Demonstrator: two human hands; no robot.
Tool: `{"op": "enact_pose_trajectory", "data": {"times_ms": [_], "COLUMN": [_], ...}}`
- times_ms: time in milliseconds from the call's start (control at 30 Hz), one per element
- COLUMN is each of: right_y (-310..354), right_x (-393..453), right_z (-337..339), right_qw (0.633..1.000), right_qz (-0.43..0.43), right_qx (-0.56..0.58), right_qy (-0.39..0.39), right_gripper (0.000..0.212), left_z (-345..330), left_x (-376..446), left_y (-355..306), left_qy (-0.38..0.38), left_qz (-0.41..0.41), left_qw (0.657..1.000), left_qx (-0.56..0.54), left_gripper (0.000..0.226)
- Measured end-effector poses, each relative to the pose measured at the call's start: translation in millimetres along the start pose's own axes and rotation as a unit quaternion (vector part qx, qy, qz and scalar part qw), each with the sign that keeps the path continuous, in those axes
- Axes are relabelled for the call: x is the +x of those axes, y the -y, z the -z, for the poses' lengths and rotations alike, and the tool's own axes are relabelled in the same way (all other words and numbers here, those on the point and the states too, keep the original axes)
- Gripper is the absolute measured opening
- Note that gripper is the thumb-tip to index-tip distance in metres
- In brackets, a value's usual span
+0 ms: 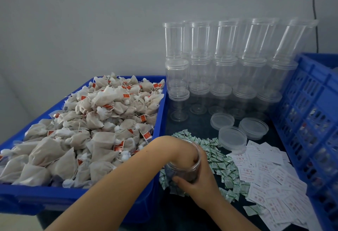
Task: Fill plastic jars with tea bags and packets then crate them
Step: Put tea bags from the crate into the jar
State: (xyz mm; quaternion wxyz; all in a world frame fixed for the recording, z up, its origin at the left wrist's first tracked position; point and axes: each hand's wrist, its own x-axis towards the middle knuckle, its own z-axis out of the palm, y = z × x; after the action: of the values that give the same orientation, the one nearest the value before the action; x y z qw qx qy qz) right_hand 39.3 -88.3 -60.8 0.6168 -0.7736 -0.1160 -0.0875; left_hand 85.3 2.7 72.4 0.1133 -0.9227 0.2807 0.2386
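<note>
1. the jar [184, 166] stands on the table [197, 126], near its front edge; all places below are told from this jar.
2. left of the jar: the tub [73, 192], with tea bags [95, 124] heaped in it.
3. behind the jar: stacked empty jars [225, 62] in rows against the wall [82, 20].
4. behind and right: three loose lids [236, 130] on the table.
5. around the jar and just right of it: small packets [219, 161] strewn on the table.
6. farther right: paper slips [270, 181] spread beside the packets.
7. far right: the crate [314, 111] at the table's edge.
8. the left hand [190, 150] reaches into the jar's mouth; the right hand [199, 181] grips the jar's side from the front.
</note>
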Motion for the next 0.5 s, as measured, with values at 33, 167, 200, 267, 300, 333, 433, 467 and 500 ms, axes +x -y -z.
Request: {"op": "enact_pose_trajectory", "data": {"times_ms": [33,167,200,267,300,333,433,467,500], "right_y": [-0.2,-2.4,-4.2,-6.0,-6.9,-7.8,-8.3,-7.6,-7.1], "right_x": [0.0,0.5,0.2,-0.5,-1.0,-1.3,-2.2,-2.4,-2.2], "right_z": [0.0,0.4,0.8,0.8,0.8,0.9,1.3,1.2,1.0], "right_qw": [1.0,1.0,1.0,1.0,1.0,1.0,1.0,1.0,1.0], "right_qz": [0.0,0.007,0.008,0.003,0.0,-0.003,-0.005,-0.003,-0.001], "right_qx": [0.0,0.006,0.005,-0.007,-0.01,-0.009,-0.005,-0.004,-0.002], "right_qy": [0.0,0.006,0.006,0.005,0.005,0.004,0.002,0.001,-0.001], "right_gripper": [0.099,0.099,0.098,0.097,0.096,0.096,0.096,0.095,0.095], "left_z": [1.0,13.4,17.8,22.9,23.0,21.4,4.2,-2.9,-10.7], "left_x": [-3.1,-27.6,-35.3,-47.6,-51.7,-54.4,-59.8,-62.8,-65.7], "left_y": [1.5,17.7,25.9,46.0,56.7,67.6,100.3,111.0,121.7], "left_qy": [-0.017,-0.085,-0.111,-0.181,-0.222,-0.258,-0.319,-0.325,-0.328], "left_qz": [-0.007,-0.044,-0.049,-0.045,-0.029,-0.009,0.07,0.105,0.146], "left_qw": [1.0,0.988,0.982,0.963,0.953,0.943,0.928,0.925,0.922], "left_qx": [-0.018,-0.119,-0.147,-0.195,-0.206,-0.211,-0.182,-0.167,-0.146], "left_gripper": [0.031,0.028,0.028,0.025,0.022,0.019,0.017,0.018,0.021]}}
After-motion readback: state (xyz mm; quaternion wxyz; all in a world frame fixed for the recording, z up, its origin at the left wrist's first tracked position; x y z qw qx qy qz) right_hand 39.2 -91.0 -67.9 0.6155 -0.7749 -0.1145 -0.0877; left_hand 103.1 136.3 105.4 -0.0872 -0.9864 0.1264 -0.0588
